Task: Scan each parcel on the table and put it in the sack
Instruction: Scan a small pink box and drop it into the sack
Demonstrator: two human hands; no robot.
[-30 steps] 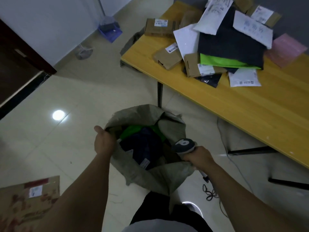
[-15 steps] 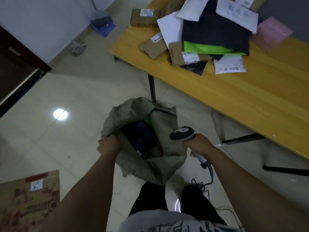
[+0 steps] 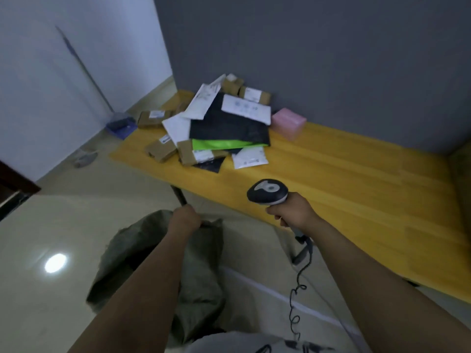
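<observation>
Left forearm slants up from the bottom left to frame centre, left hand [image 3: 184, 220] fisted on the rim of the sack [image 3: 204, 263]. Right arm angles in from the lower right corner, right hand [image 3: 293, 212] wrapped round the scanner [image 3: 267, 192] handle, right of centre.

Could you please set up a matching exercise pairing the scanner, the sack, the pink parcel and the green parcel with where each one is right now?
Things:
1. scanner
2. sack
3. pink parcel
4. green parcel

Places:
A. in the pile, partly under the black mailer
B. down by the floor, its rim gripped by the left hand
C. held in the right hand, over the table edge
D. on the table by the grey wall, at the right of the pile

Pairs: 1-C, 2-B, 3-D, 4-A
</observation>
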